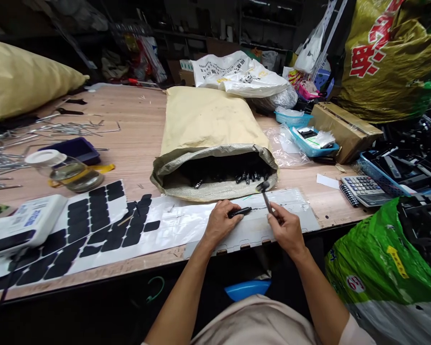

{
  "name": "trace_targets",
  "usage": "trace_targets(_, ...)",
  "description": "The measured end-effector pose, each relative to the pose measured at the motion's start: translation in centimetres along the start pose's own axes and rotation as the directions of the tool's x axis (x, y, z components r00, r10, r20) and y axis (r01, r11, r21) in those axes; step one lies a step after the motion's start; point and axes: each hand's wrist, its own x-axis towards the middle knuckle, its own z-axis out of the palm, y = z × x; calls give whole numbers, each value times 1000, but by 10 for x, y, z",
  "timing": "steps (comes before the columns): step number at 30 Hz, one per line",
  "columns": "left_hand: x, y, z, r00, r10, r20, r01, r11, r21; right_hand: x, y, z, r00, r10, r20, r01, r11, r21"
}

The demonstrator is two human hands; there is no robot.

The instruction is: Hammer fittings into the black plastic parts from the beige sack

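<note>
both hands, left (221, 223) w/ black part (240, 211), right (286, 229) w/ spoon-like tool (265, 194).

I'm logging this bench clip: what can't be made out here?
- Head view: inside of the sack is dark; the count of black parts is unclear.
- Left hand covers most of the black part.
- Right hand hides the lower end of the thin tool.
- Calculator keys are too small to read.

cluttered workshop: parts sack (211, 139), metal rods (7, 153)
</note>
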Motion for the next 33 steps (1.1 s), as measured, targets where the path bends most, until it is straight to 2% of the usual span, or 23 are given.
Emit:
trace_targets(2,0,-1,0,1000,11,16,-12,1000,16,17,10,-1,993,111,-41,-103,982,156)
trace_targets(4,-1,-2,0,999,35,40,-37,999,40,28,22,1,969,240,-60,-210,926,314)
trace_targets(6,-3,-3,0,996,66,59,-70,995,65,33,32,4,949,307,-76,-255,885,389)
trace_targets(9,-4,-3,0,991,115,73,-121,989,90,31,38,7,952,297,-75,-246,886,393)
trace_targets(12,-3,0,-1,985,146,96,-156,982,106,26,38,9,969,245,-17,-225,912,343)
trace_targets(16,-6,7,-5,991,116,73,-121,990,72,26,37,9,973,229,8,-220,927,304)
trace_targets(20,-34,22,-2,998,58,13,-56,991,-124,27,39,9,971,239,16,-232,922,309)
trace_targets(22,-57,31,5,991,110,71,-94,976,-195,27,42,10,973,231,17,-226,931,288)
trace_targets(24,-79,38,15,949,234,210,-194,962,-193,26,45,11,975,221,10,-216,941,259)
trace_targets(27,-100,40,30,845,373,383,-385,922,-48,26,46,12,980,201,6,-197,954,224)
trace_targets(30,-103,36,37,821,417,391,-490,865,106,26,44,12,985,175,9,-173,965,199)
trace_targets(33,-100,33,39,814,458,359,-532,835,142,26,43,11,989,149,-2,-146,974,175)
